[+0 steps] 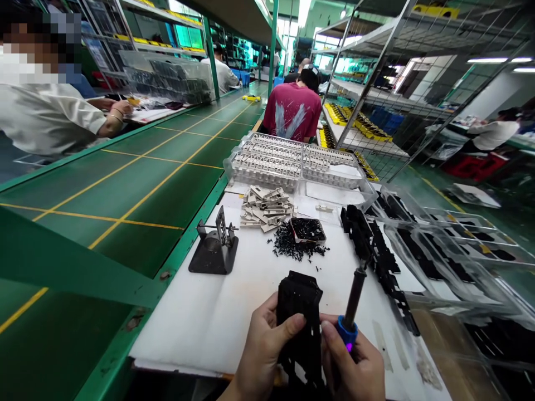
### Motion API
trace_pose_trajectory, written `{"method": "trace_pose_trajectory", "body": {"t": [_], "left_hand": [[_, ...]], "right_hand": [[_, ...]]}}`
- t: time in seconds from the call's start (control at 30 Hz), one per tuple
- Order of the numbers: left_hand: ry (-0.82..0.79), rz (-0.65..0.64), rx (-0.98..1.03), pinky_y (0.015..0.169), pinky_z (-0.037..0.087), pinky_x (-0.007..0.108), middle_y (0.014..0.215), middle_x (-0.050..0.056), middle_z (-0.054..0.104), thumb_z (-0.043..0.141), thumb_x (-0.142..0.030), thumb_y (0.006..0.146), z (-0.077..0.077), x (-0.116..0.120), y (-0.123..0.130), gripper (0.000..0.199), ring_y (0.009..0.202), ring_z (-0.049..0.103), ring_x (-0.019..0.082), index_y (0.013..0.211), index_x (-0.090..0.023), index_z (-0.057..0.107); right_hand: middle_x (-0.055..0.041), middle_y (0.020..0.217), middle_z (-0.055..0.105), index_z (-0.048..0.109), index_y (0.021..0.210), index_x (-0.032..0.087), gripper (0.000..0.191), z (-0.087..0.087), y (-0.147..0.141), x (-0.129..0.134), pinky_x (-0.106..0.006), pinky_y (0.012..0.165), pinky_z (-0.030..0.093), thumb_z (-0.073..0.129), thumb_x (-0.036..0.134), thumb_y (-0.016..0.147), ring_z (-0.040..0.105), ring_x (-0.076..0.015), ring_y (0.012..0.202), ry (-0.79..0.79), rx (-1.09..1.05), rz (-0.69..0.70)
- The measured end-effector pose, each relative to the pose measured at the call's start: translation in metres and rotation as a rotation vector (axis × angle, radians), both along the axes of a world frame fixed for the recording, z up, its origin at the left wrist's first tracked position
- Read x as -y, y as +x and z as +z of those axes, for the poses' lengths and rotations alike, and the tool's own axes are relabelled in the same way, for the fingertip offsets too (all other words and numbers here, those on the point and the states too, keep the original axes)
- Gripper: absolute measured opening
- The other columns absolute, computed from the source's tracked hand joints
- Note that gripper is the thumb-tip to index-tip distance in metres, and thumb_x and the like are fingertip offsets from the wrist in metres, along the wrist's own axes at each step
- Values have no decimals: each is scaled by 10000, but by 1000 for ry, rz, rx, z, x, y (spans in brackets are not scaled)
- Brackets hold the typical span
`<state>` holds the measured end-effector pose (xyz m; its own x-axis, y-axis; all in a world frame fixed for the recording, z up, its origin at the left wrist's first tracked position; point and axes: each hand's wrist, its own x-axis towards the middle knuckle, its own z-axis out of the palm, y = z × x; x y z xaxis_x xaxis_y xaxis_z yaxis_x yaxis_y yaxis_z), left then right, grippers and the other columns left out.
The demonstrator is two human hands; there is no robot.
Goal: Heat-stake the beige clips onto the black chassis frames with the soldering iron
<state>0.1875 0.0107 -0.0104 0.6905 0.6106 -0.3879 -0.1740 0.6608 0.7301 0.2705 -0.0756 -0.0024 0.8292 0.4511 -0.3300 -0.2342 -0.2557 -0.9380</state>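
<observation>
"Holding what, over the near edge?"
"Left hand is clamping its fingers on a black plastic frame, just above the white tabletop."
"And the right hand?"
"Its fingers are wrapping around a dark-handled tool with a blue collar, just beside the frame, its tip pointing far."
"What's sitting farther off?"
"A small dish of black bits is sitting far ahead, beside pale connectors, and a metal stand is standing left."
</observation>
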Motion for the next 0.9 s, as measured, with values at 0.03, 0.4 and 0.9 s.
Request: {"method": "trace_pose_trajectory", "body": {"t": [0.03, 0.4, 0.9], "left_hand": [[14, 8, -32, 712, 503, 173, 904, 51, 671, 714, -328, 760, 3, 0, 0, 333, 786, 591, 98, 1006, -125, 623], [-97, -38, -176, 606, 548, 246, 902, 129, 720, 683, -456, 760, 12, -4, 9, 493, 686, 664, 162, 1084, -89, 628], [-48, -17, -183, 663, 551, 253, 989, 128, 718, 676, -443, 774, 13, 7, 12, 486, 740, 672, 166, 1118, -102, 637]], "right_hand": [[-73, 754, 684, 722, 828, 118, 533, -1, 1, 2, -199, 571, 458, 744, 599, 601, 592, -116, 640, 6, 44, -7], [-61, 783, 678, 666, 921, 116, 510, -19, 8, 8, -177, 583, 532, 759, 526, 633, 617, -113, 648, -39, 173, 57], [-36, 754, 618, 593, 855, 132, 427, -28, 12, 15, -162, 563, 510, 736, 495, 683, 575, -95, 641, 23, 153, 38]]}}
